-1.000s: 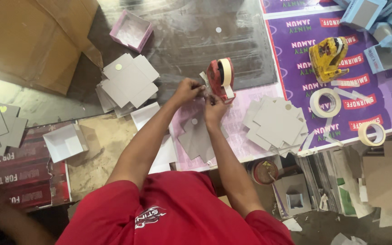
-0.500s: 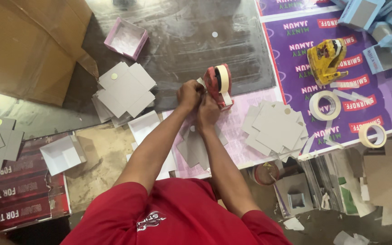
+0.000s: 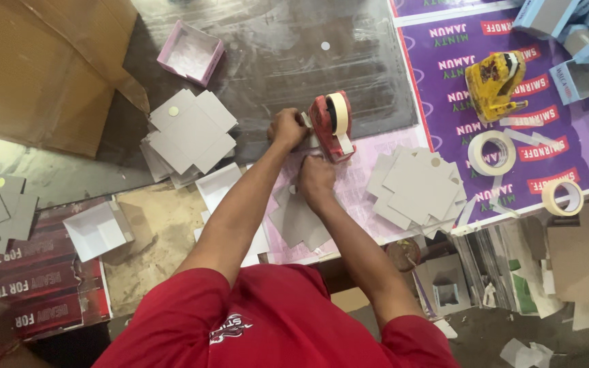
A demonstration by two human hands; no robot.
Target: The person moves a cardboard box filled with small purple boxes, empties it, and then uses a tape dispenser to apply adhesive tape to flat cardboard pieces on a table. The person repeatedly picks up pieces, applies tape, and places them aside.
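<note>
— Both hands are at the red tape dispenser (image 3: 330, 125), as I see it from the head view. My left hand (image 3: 288, 128) is curled against the dispenser's left end, and my right hand (image 3: 315, 178) is closed just below it; what that one pinches I cannot tell.

— Where does the dispenser sit?

— On the scuffed grey worktop (image 3: 274, 48), at the edge of a pink sheet (image 3: 359, 184), its tape roll upright.

— And the surroundings?

— A purple printed sheet (image 3: 444, 109) covers the right side. On it stand a yellow dispenser (image 3: 493, 78) and two loose tape rolls (image 3: 492, 152). Grey card blanks (image 3: 191, 129) are stacked to the left, another stack (image 3: 418, 185) to the right. A pink open box (image 3: 191, 52) lies farther up, near a brown carton flap (image 3: 35, 68). My forearms cover part of the blanks beneath them.
</note>
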